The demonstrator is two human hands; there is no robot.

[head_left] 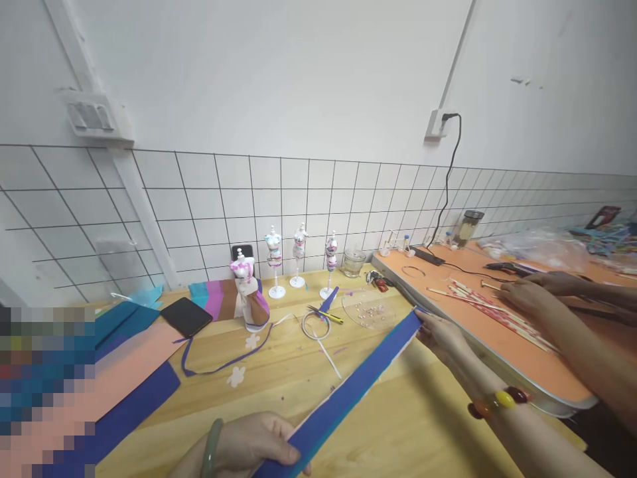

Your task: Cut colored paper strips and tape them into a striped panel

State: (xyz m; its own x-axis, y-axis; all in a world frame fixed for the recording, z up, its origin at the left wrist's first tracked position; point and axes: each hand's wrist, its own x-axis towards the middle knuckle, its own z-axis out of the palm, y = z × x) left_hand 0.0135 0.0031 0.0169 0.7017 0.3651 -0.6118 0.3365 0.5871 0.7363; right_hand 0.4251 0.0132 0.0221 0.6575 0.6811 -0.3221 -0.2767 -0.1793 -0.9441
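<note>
A long blue fabric strip (361, 382) with a teal edge stretches diagonally over the wooden table (398, 425). My left hand (253, 441), wearing a green bangle, pinches its near end between thumb and fingers. At the far end my right hand (442, 338), with a beaded bracelet on the wrist, grips the strip's corner. Beyond the strip lie yellow-handled scissors or tweezers (331, 316), a white ring (316, 326) and a clear round tray (373, 312) with small beads. A small dress form (243, 275) draped in brown and pink fabric stands behind.
Three more dress forms (273, 255) stand near the tiled wall, beside a glass cup (354, 262). Fabric pieces (149, 348) and a black phone (186, 317) lie left. At right, another person's hands (527, 299) work on an orange table (478, 338) holding patterned sticks.
</note>
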